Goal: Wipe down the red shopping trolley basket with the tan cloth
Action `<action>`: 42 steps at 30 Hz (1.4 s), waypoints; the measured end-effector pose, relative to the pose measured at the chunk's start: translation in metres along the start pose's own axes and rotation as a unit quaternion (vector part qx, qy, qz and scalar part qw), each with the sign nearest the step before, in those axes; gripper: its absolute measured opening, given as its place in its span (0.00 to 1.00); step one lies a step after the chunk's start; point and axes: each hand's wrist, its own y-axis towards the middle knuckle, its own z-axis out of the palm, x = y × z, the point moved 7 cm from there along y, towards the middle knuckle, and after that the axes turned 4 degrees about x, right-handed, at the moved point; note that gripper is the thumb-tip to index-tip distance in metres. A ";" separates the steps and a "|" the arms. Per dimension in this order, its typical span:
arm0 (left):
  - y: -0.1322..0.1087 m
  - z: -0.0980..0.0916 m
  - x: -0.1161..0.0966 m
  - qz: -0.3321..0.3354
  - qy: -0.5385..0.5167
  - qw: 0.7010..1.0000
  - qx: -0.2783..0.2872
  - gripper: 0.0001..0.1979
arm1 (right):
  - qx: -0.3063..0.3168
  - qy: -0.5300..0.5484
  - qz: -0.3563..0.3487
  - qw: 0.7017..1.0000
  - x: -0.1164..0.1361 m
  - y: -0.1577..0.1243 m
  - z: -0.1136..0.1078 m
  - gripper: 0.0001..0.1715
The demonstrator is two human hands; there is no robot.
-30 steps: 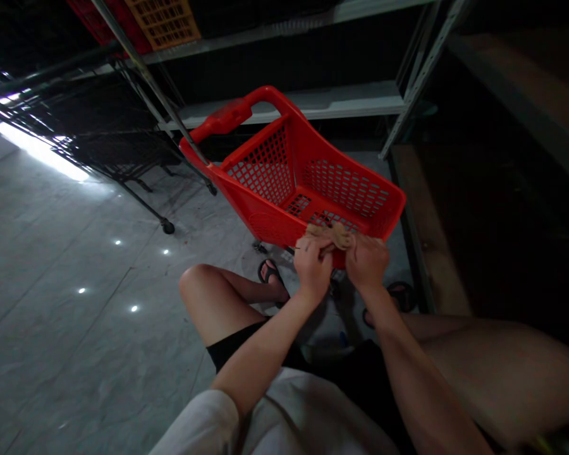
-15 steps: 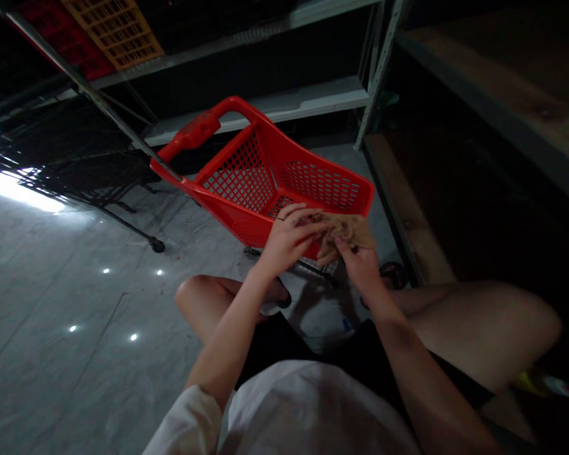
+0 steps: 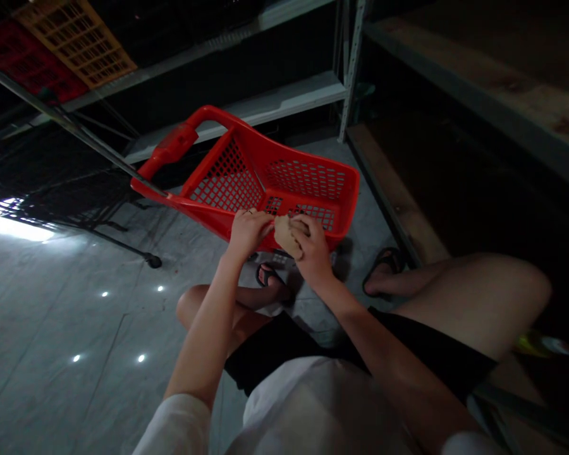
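Observation:
A red plastic shopping cart [image 3: 308, 155] with latticed sides stands in front of my knees, its basket hollow facing up. My left hand [image 3: 249, 235] is closed on the cart's near rim, thumb toward the cloth. Just right of it, my right hand [image 3: 313, 249] grips a crumpled tan cloth [image 3: 287, 237] against the same rim. The cloth is bunched, and the fingertips behind it are partly hidden.
White metal shelving [image 3: 303, 98] stands behind the cart, with a yellow crate [image 3: 83, 44] and a red crate [image 3: 23, 60] at upper left. Wooden shelves [image 3: 478, 69] rise on the right. A dark wire cart [image 3: 76, 196] is at left. A bottle [image 3: 543, 344] lies by my right knee.
Both hands have moved left along the near rim. My left hand has come off the cloth onto the rim; the cloth is now bunched in my right hand. The view has shifted slightly.

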 end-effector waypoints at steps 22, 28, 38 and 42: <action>0.004 -0.004 0.001 -0.036 -0.069 0.997 -0.021 0.08 | -0.237 -0.086 0.084 0.964 -0.070 -0.037 -0.102 0.10; -0.004 -0.007 0.005 -0.034 -0.052 0.998 -0.015 0.10 | -0.158 -0.084 -0.005 0.984 -0.038 -0.022 -0.076 0.12; -0.017 -0.014 0.006 -0.040 -0.008 0.998 0.037 0.09 | -0.220 0.016 0.069 0.973 -0.134 0.070 -0.112 0.13; -0.019 -0.015 0.012 -0.052 0.007 0.998 0.037 0.09 | -0.247 0.051 0.092 0.963 -0.138 0.085 -0.104 0.14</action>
